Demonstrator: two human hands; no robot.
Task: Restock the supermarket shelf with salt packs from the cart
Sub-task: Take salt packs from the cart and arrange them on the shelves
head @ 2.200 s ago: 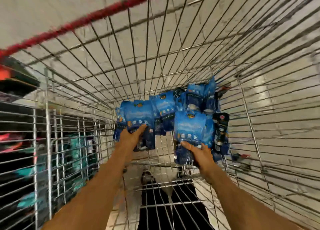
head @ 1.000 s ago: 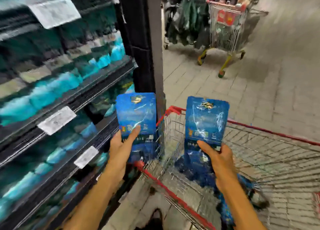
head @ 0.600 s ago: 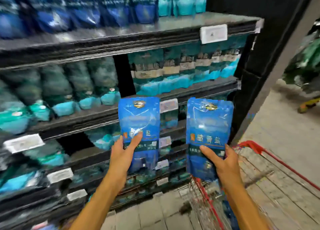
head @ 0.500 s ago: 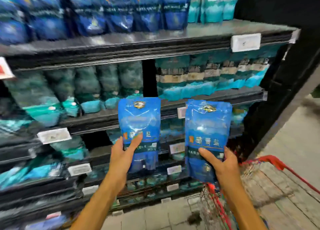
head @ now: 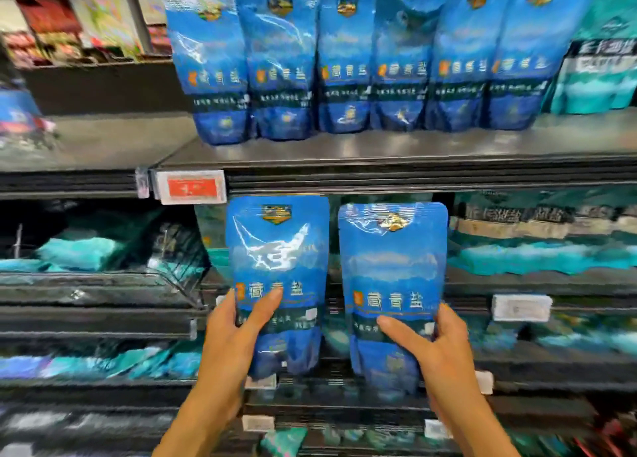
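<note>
Head view: each hand carries one blue salt pack upright in front of the shelving, just below the front edge of the upper shelf (head: 379, 148), where a row of matching blue packs (head: 362, 63) stands. The left pack (head: 279, 267) and right pack (head: 393, 277) hang side by side, slightly apart. They look like glossy, soft pouches, probably fairly heavy for their size and slippery, so a hold low on the body seems wise. The left hand (head: 234, 336) clamps its pack's lower left, thumb across the front. The right hand (head: 434, 349) grips its pack's lower right likewise, fingers wrapped behind. The cart is not visible
</note>
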